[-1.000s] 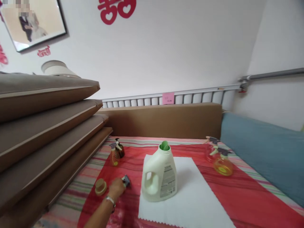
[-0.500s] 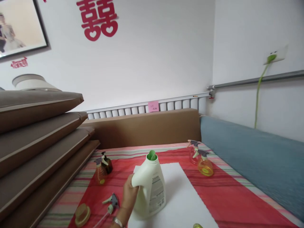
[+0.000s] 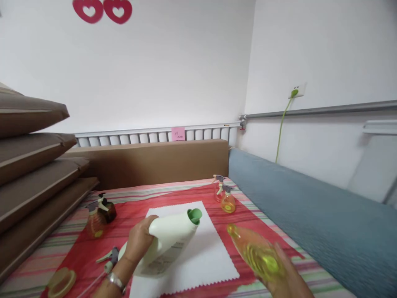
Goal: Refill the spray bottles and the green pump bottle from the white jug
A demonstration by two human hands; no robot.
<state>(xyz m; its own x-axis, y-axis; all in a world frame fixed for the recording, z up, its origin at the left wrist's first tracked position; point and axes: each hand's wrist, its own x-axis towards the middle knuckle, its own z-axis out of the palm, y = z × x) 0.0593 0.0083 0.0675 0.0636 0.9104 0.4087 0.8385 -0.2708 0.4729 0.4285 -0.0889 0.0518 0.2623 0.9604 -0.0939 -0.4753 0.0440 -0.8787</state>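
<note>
My left hand (image 3: 140, 240) grips the handle of a white detergent jug (image 3: 167, 248), which leans over with its green spout toward the right. In my right hand (image 3: 287, 271) is a clear yellow bottle (image 3: 257, 250), its bare neck tilted toward the jug's mouth. A gap separates the two openings. A loose trigger spray head (image 3: 112, 258) with its tube lies left of my left wrist, beside a yellowish cap (image 3: 62, 282). Under the jug spreads a white sheet (image 3: 207, 252) with a zigzag edge.
Two spray bottles (image 3: 228, 203) stand at the back right. An amber spray bottle (image 3: 96, 223) and a dark pump bottle (image 3: 109, 210) stand at the left. Stacked brown cushions (image 3: 37, 190) rise on the left; a blue padded side (image 3: 304, 207) runs along the right.
The jug has gone from upright to tipped rightward in my left hand. My right hand has come into view with the yellow bottle. The camera view has turned right.
</note>
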